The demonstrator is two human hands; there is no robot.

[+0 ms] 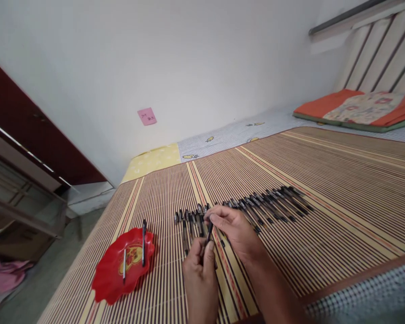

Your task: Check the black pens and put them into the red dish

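Slim black pen (pixel 209 231), tilted near upright, pinched between left hand (pixel 199 270) and right hand (pixel 234 227)

The pen (pixel 209 230) between the left hand (pixel 198 270) and right hand (pixel 234 227) looks like glossy black plastic. Under them lies a matt, ribbed bamboo mat (pixel 324 216). Left of them sits a shiny red plastic plate (pixel 103 282).

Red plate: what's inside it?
Inside the red plate: a black pen, its top past the rim, and a thin pale refill. They cover part of the yellow print on its floor; under the plate is hidden.
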